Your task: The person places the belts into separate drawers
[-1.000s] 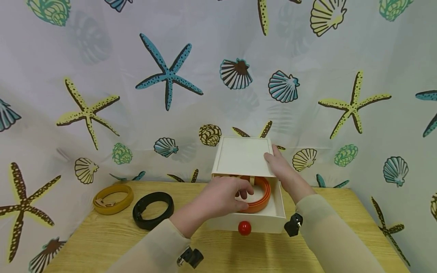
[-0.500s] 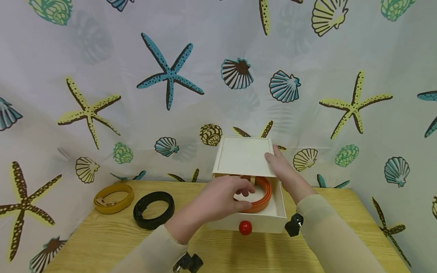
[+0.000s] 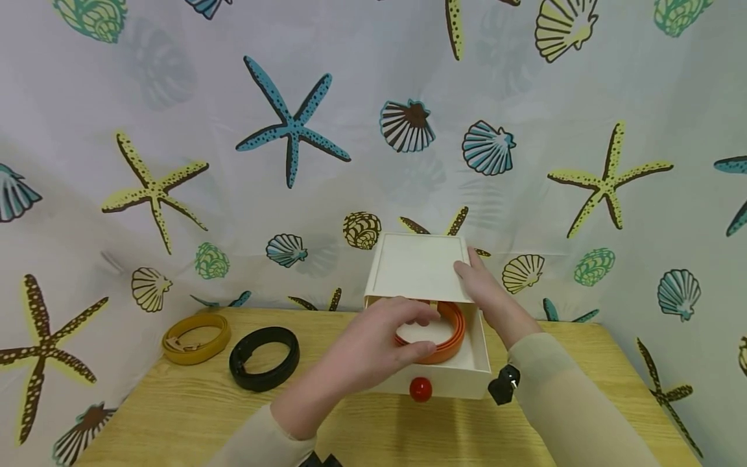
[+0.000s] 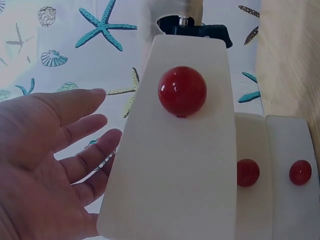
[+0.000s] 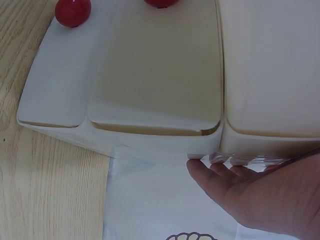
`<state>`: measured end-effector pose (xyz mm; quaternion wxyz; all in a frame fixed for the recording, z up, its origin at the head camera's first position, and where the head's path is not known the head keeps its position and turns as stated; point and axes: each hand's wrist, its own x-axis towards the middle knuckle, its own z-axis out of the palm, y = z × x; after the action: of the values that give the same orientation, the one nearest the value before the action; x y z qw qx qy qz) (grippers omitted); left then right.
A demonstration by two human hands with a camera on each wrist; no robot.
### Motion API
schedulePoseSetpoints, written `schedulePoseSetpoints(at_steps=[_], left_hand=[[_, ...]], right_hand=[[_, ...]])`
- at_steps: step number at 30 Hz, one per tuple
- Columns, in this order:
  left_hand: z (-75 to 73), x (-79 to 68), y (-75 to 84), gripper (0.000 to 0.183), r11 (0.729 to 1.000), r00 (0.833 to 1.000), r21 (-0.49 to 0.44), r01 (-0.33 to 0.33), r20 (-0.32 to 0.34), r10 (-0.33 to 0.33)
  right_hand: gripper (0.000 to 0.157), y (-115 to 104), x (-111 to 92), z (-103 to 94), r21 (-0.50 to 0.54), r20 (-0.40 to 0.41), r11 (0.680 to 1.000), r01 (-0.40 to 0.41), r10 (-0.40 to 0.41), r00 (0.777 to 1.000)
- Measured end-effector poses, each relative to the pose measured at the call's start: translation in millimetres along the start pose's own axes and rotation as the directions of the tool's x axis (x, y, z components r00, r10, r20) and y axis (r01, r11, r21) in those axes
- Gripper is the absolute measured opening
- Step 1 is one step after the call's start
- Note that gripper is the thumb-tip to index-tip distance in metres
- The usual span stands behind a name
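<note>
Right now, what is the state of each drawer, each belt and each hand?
Top drawer, pulled open
Middle drawer, closed
Bottom drawer, closed
Orange belt, coiled inside the top drawer
Black belt, coiled on the table
Yellow belt, coiled on the table
Left hand, relaxed, holding nothing
Right hand, touching the cabinet

Orange belt [image 3: 452, 349] part-hidden, head view.
Left hand [image 3: 379, 340] covers its left stretch; white cabinet [image 3: 417, 266] hides its rear. Fingertip contact: cannot tell. Right hand [image 3: 486, 285]: most fingers lost behind cabinet's side. Black wrist device [image 3: 331, 462] cut by bottom edge.
</note>
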<state>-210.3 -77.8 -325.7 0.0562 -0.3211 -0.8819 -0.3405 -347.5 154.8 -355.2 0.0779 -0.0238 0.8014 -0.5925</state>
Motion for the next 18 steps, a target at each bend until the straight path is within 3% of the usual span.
schedulePoseSetpoints(at_steps=[10, 18], left_hand=[[-1.5, -13.2, 11.2, 0.037, 0.993, 0.997, -0.117, -0.008, -0.082, -0.001], [-2.7, -22.9, 18.0, 0.039, 0.979, 0.994, -0.201, 0.021, -0.103, -0.043]], right_hand=[[0.073, -1, 2, 0.4, -0.008, -0.008, 1.000, -0.011, 0.011, 1.000], [0.075, -1, 2, 0.4, -0.011, -0.011, 1.000, -0.022, 0.022, 1.000]])
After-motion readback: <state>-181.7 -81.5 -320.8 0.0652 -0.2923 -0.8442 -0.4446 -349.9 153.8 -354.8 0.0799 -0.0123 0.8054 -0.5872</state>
